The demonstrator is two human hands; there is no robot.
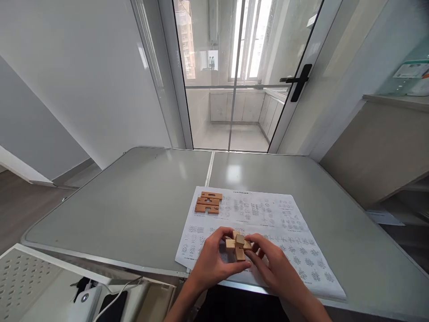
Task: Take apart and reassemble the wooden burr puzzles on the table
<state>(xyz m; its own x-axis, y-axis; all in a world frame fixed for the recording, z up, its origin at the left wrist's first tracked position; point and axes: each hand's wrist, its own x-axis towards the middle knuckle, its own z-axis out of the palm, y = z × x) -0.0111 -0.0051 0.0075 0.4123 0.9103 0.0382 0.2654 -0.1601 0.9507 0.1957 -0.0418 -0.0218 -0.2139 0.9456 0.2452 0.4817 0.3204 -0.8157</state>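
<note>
A small wooden burr puzzle (239,242) of interlocking pale blocks is held between both hands above a printed sheet (231,223). My left hand (216,257) curves around its left side, fingers at the back and thumb reaching under the front. From the right, my right hand (273,259) pinches the puzzle's right-hand end between thumb and fingers. Three flat brown wooden pieces (208,202) with notches and cut-outs lie in a row at the sheet's upper left corner. The sheet carries many small line diagrams, part of them hidden behind the hands.
The grey folding table (144,201) has a seam running across it. At lower left stands a white perforated cart (30,286) with a white device (85,302) and a cable. Beyond the table is a glass door (234,103) with a black handle (300,82). A shelf (378,134) borders the right.
</note>
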